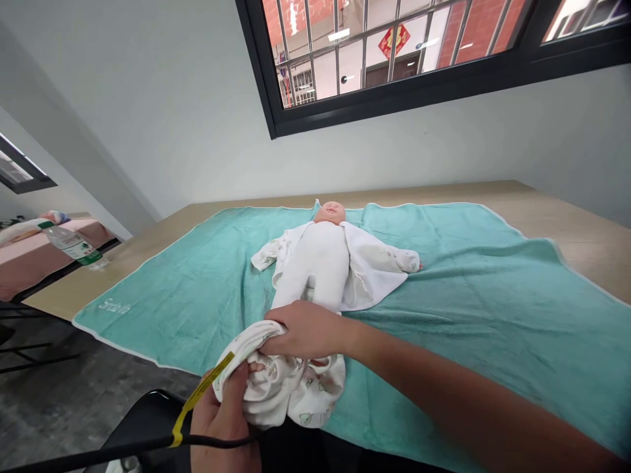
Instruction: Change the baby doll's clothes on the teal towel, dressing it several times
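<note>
A baby doll (321, 253) lies on its back on a teal towel (458, 322), head toward the wall. An open white jacket (377, 266) with small prints is around its arms, its front spread to both sides. Bunched about the doll's lower legs are white printed pants (315, 397). My left hand (224, 410) grips their edge at the near left, thumb on top. Reaching in from the right, my right hand (310, 328) pinches the rolled fabric by the doll's leg. Part of a foot peeks out of the folds between my hands.
A black cable (113, 453) with a yellow tag (202, 391) crosses in front of my left hand. A plastic bottle (73, 246) lies on the wooden table's (170, 230) left side. Behind is a wall with a barred window (384, 52). A black chair (148, 420) stands below.
</note>
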A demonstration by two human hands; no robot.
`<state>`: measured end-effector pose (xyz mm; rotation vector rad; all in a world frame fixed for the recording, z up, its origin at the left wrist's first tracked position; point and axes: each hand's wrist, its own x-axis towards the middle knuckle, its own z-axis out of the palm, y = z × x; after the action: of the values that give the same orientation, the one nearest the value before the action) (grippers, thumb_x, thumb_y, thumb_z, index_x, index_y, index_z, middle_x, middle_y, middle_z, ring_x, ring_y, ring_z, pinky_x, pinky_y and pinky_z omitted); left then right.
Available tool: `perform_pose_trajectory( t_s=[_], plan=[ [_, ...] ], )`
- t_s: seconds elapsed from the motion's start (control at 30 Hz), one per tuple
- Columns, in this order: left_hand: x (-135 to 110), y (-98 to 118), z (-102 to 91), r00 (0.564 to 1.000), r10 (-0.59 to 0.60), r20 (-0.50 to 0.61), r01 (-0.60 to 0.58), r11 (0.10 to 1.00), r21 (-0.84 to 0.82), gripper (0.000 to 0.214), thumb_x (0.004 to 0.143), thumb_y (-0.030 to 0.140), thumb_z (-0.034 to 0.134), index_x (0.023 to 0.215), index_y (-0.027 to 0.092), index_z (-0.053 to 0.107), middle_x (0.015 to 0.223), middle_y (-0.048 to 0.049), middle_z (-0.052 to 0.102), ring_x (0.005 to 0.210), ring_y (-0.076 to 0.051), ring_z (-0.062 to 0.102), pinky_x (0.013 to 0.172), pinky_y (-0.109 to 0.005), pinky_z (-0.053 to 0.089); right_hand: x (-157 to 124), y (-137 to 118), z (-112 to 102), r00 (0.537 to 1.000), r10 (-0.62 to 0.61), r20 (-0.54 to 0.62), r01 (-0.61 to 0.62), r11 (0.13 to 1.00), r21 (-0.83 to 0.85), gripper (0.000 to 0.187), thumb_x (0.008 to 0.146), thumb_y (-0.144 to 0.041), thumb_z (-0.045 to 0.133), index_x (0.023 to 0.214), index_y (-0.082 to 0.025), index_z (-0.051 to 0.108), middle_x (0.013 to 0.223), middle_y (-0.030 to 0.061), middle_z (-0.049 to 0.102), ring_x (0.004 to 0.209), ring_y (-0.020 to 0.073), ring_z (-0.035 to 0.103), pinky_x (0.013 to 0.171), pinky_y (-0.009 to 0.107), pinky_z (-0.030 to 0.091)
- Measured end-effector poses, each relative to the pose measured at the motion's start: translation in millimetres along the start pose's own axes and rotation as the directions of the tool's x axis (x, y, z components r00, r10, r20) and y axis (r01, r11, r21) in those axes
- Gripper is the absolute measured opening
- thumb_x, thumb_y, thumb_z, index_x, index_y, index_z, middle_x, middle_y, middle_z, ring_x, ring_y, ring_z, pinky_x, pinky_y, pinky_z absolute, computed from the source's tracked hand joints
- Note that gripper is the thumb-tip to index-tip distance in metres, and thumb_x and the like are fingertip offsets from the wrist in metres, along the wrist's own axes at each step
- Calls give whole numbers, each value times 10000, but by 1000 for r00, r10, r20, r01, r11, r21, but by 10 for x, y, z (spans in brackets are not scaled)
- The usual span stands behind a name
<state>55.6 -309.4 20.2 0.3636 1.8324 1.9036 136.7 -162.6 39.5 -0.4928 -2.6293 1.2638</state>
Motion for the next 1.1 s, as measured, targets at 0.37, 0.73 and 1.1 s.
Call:
perform_pose_trajectory(
  t_s=[0.37, 0.73, 1.1],
  plan=[
    [75, -148, -1, 992, -114, 53, 122, 976, -183, 464, 629, 281, 726, 1069, 203, 603, 843, -28, 721, 757, -238, 694, 753, -383, 554, 36, 35, -22, 999, -8, -34, 10, 998, 63, 160, 747, -339, 608, 850, -218, 592, 857, -20, 653, 773, 157, 578, 602, 231, 378],
    [225, -246, -52, 967, -224, 122, 249, 932, -264, 649, 564, 131, 678, 1197, 236, 582, 841, -10, 714, 812, -258, 694, 697, -344, 559, 86, 72, 105, 983, -144, -118, 137, 988, -63, 87, 731, -270, 589, 768, -192, 578, 942, 21, 567, 844, 165, 559, 742, 284, 419],
    [92, -233, -15, 908, -284, 307, 386, 851, -356, 566, 601, 178, 683, 1164, 225, 645, 1043, -69, 719, 917, -286, 693, 770, -350, 570, 103, 90, 152, 968, -69, -241, 67, 998, -17, 103, 697, -272, 596, 736, -198, 537, 869, -5, 561, 795, 155, 539, 714, 283, 419]
  ],
)
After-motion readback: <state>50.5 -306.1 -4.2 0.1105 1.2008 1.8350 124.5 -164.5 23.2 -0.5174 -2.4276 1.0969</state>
